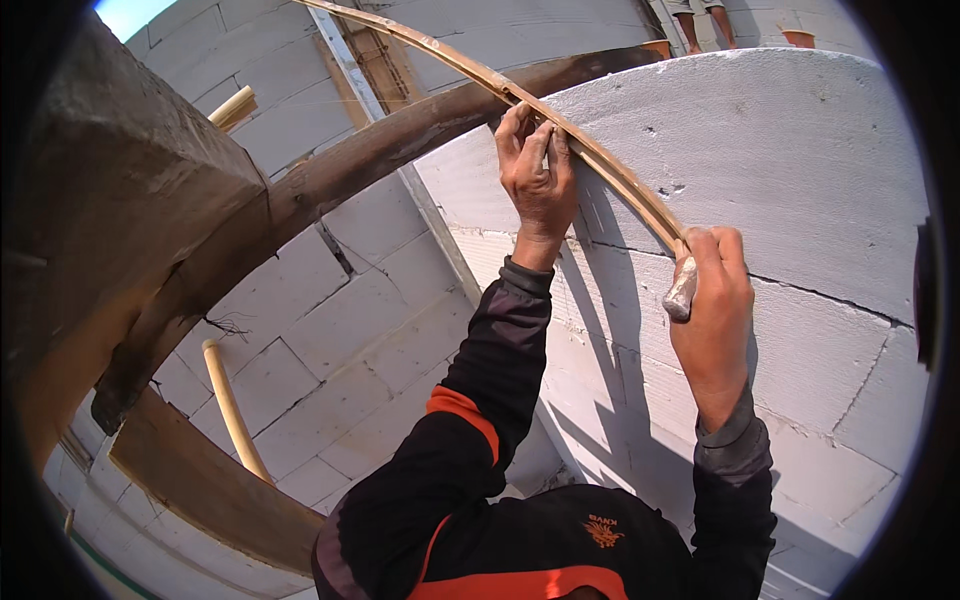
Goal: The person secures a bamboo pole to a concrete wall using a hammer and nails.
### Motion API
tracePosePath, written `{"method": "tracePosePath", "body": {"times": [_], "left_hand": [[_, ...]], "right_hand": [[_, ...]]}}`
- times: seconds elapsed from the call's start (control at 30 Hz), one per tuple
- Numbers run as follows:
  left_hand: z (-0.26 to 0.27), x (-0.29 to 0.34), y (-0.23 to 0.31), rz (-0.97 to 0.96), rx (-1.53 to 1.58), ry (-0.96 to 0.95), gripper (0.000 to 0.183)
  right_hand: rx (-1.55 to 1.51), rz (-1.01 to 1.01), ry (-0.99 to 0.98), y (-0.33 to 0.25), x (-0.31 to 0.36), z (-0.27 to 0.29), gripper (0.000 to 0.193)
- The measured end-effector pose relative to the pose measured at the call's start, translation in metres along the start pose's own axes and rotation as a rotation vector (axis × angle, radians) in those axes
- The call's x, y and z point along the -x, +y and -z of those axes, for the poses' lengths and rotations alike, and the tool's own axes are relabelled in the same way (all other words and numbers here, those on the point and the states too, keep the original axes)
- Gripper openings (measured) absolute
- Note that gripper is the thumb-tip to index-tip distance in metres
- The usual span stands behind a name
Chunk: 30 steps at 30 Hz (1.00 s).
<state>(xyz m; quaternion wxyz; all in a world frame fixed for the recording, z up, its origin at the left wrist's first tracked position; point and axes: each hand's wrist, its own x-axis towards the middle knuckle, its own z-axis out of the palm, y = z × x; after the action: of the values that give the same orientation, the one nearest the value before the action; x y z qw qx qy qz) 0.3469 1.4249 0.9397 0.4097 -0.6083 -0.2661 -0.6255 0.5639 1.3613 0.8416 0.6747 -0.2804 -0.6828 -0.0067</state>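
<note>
A long, thin wooden strip [610,170] runs slantwise from the upper left down to my right hand, along the face of the pale block wall [760,150]. My left hand [540,180] is closed on the strip partway along, fingertips bent against its edge. At the strip's lower end, my right hand [718,300] is closed around a short grey, round-ended object [680,292]. Its far part is hidden in the fist, so its exact kind cannot be made out. The strip's end touches or passes just beside this hand.
A dark curved beam [370,155] crosses at left, meeting a rough concrete mass [130,170]. Below it are a curved board [200,480] and a round wooden pole [235,410]. A metal bar [345,60] stands behind. Another person's legs [705,25] show at the top.
</note>
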Motion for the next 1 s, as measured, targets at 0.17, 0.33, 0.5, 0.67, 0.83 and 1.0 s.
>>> {"method": "tracePosePath", "body": {"times": [0.17, 0.33, 0.5, 0.67, 0.83, 1.0], "left_hand": [[0.005, -0.005, 0.003, 0.013, 0.070, -0.039, 0.018], [-0.004, -0.003, -0.002, 0.017, 0.026, 0.040, 0.016], [-0.009, -0.005, -0.001, -0.001, 0.022, 0.092, 0.016], [-0.005, -0.002, -0.009, -0.049, -0.016, 0.075, 0.018], [-0.010, -0.001, -0.017, -0.082, -0.003, 0.093, 0.020], [-0.010, -0.002, -0.014, -0.072, 0.015, 0.094, 0.019]], "right_hand": [[0.021, -0.051, -0.016, -0.001, -0.006, 0.002, 0.027], [0.050, -0.047, -0.081, -0.006, -0.015, 0.004, 0.027], [-0.039, -0.017, 0.028, -0.010, -0.004, 0.016, 0.032], [-0.069, -0.098, 0.138, -0.001, 0.040, 0.021, 0.036], [0.127, -0.130, 0.056, -0.005, 0.041, -0.003, 0.028], [-0.170, -0.151, 0.223, 0.003, 0.025, -0.019, 0.017]]}}
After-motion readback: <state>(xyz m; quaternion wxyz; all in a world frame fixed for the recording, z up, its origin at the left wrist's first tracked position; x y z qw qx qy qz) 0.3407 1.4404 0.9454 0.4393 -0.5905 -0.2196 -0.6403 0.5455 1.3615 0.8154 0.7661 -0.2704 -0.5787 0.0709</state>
